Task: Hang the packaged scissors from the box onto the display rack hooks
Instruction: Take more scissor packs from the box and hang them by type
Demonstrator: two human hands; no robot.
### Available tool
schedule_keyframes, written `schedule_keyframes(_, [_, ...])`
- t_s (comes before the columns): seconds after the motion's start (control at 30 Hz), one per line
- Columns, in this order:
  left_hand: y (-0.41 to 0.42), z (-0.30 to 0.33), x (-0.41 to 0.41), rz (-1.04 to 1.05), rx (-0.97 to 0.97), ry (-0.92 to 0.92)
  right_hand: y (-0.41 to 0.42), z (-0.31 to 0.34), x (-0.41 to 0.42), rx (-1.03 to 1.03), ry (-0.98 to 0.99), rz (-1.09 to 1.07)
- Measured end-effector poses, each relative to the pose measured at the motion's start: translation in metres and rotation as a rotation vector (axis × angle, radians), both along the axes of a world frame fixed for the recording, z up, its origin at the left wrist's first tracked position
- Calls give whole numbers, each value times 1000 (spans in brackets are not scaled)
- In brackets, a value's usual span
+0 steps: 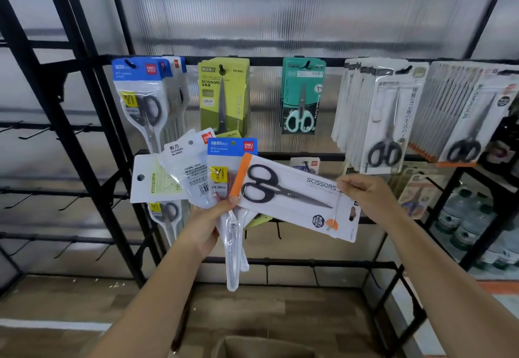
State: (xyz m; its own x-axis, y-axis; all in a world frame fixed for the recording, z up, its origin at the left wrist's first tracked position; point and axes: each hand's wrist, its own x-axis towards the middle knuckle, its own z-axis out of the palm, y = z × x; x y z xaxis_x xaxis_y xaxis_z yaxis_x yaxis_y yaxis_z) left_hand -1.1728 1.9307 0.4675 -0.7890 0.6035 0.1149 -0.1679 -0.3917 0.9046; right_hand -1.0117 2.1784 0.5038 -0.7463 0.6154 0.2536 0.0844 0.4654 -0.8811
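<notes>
left hand [206, 224] grips a fanned bunch of packaged scissors [196, 172] at their lower ends, fingers curled round the stack; blue-headed pack [231, 147] at front of the fan, clear and white packs spread to the left. right hand [365, 194] pinches the top edge of a white pack with orange end strip [297, 197], black-handled scissors inside, lying tilted across the fan, its orange end touching the left hand's thumb. both hands held up in front of the black display rack [269, 61]. top rail hooks carry rows: blue-headed packs [140, 91] far left, green packs [223, 93], teal packs [302, 96], white packs [384, 116] and more white packs with orange strips [466, 116] at right. cardboard box [252, 346] edge at bottom, below the hands. wood-look floor [84, 301].
</notes>
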Motion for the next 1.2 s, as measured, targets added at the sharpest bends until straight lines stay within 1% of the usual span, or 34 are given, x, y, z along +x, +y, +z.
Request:
schedule_keyframes(0.07, [0,0,2,26,4,5,1,2,1,-114,-19,13])
schedule_keyframes(0.1, [1,0,4,42,5,6,2,0,1,-228,-10,16])
schedule_keyframes(0.17, [4,2,8,82,15,2,5,-7,3,-583,26,133])
schedule_keyframes(0.2, [5,2,9,103,21,-3,5,-13,7,-753,24,245])
schedule_keyframes(0.23, [6,3,11,125,25,-10,4,-20,11,-878,11,360])
schedule_keyframes(0.3, [6,3,14,158,26,-26,0,-36,20,-981,-11,523])
schedule_keyframes(0.33, [5,2,16,169,23,-34,-2,-45,22,-995,-27,542])
schedule_keyframes(0.43, [6,-3,22,178,-1,-47,-15,-73,26,-1062,-83,449])
schedule_keyframes(0.53, [5,-13,29,177,-6,-70,-35,-95,30,-1279,2,324])
schedule_keyframes(0.6, [2,-22,34,184,-8,-82,-48,-106,33,-1386,61,236])
schedule_keyframes(0.67, [-2,-32,40,185,-4,-83,-58,-117,33,-1425,116,151])
schedule_keyframes(0.8, [-12,-49,50,212,19,-116,-61,-123,24,-1436,238,-17])
schedule_keyframes(0.97, [-29,-59,51,283,-14,-158,-33,-103,16,-1390,345,-184])
schedule_keyframes(1.1, [-30,-66,54,266,-80,-131,-9,-80,18,-1319,446,-216])
schedule_keyframes(1.2, [-17,-72,58,192,-97,-143,9,-65,24,-1193,513,-155])
